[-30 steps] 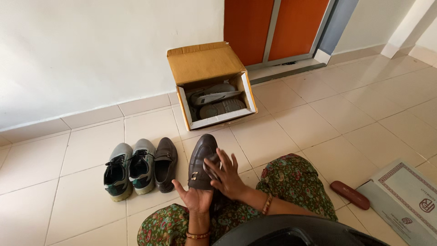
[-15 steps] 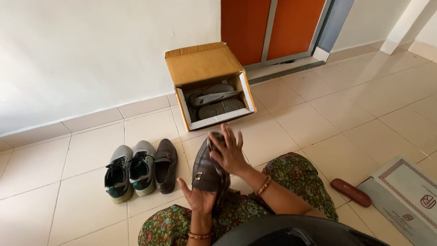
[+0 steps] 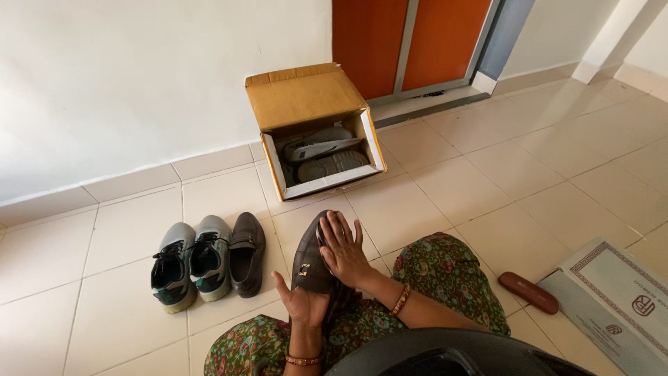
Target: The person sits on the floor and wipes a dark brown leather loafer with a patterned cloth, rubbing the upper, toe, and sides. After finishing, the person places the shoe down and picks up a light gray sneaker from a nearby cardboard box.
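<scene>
My left hand (image 3: pixel 300 304) holds a dark brown loafer (image 3: pixel 308 261) with a gold buckle from underneath, above my lap. My right hand (image 3: pixel 342 249) lies flat on the loafer's upper with a dark cloth (image 3: pixel 335 299) under its fingers; the cloth's end hangs down beside the shoe. The matching brown loafer (image 3: pixel 245 253) stands on the tiled floor to the left, next to a pair of grey and teal sneakers (image 3: pixel 189 260).
A cardboard box (image 3: pixel 309 104) lies on its side by the white wall, with grey shoes (image 3: pixel 321 155) inside. To my right are a brown case (image 3: pixel 527 292) and a flat printed box (image 3: pixel 616 303). An orange door (image 3: pixel 410 38) is behind.
My right hand slid with the cloth up toward the loafer's toe, then came back down onto its middle. The view shifted slightly to the right.
</scene>
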